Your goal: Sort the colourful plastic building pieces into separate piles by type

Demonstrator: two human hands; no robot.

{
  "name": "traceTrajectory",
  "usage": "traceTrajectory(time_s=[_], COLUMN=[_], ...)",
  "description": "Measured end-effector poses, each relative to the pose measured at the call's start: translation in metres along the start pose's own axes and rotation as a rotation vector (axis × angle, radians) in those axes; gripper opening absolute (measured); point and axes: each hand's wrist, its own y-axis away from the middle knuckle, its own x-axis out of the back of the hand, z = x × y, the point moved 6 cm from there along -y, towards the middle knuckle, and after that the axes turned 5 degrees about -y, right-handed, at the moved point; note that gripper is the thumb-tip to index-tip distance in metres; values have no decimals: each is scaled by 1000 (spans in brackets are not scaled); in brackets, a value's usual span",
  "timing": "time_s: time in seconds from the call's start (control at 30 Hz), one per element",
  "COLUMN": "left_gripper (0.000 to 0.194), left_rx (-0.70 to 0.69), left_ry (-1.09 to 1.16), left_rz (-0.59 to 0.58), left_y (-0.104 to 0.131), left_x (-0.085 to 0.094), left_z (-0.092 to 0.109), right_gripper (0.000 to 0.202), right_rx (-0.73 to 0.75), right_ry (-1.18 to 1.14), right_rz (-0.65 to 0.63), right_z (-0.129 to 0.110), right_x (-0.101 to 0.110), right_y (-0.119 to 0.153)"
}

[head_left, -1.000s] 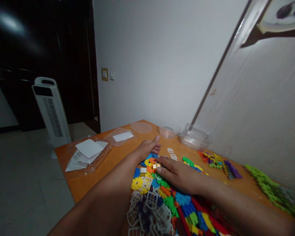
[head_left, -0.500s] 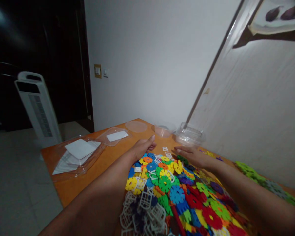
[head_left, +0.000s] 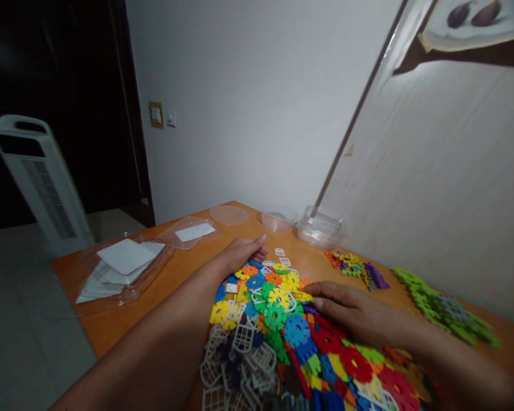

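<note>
A heaped pile of colourful plastic building pieces (head_left: pixel 278 317), with notched discs and small window frames among them, lies on the orange table. My left hand (head_left: pixel 245 254) is cupped along the far left edge of the pile, thumb up and fingers bent inward; I see nothing held in it. From the right, my right hand (head_left: pixel 346 302) lies low against the pile, fingers stretched out, the tips touching yellow pieces. White window-frame pieces (head_left: pixel 240 365) gather at the near left of the heap. A blue notched disc (head_left: pixel 297 330) lies near its middle.
Clear plastic containers (head_left: pixel 321 227) and a round lid (head_left: pixel 229 215) stand along the table's far edge. White cards (head_left: pixel 126 260) lie in a clear tray at left. Green pieces (head_left: pixel 437 302) and a small purple stack (head_left: pixel 374 275) sit to the right, near the wall.
My right hand has moved inward and nearer over the pile, uncovering the small stacks at the right. My left hand stays by the pile. The whole view has shifted slightly.
</note>
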Motion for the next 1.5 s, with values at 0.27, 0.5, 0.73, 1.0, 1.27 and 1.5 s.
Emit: traceTrajectory(time_s=[0.27,0.5,0.73,1.0,1.27,1.5], left_gripper=[74,75,78,73,71,70], left_rx=[-7,-2,-13,-19,-28,-44], left_ry=[12,-14,-17,-10,21,1], left_rz=[15,20,23,17,22,16], left_y=[3,-1,4,2,3,4], left_x=[-1,1,0,2,1,-1], left_z=[0,-2,6,1,1,4], right_gripper=[62,50,39,51,53,53], right_rx=[-62,-51,-23,-36,147,79], right_ry=[-48,-282,-261,-108,120,49], right_rz=[30,121,268,113,-51,-106], right_z=[-20,-10,21,13,4,-12], right_x=[3,26,38,7,-11,-12], right_y=[50,46,-35,-130,-127,-60])
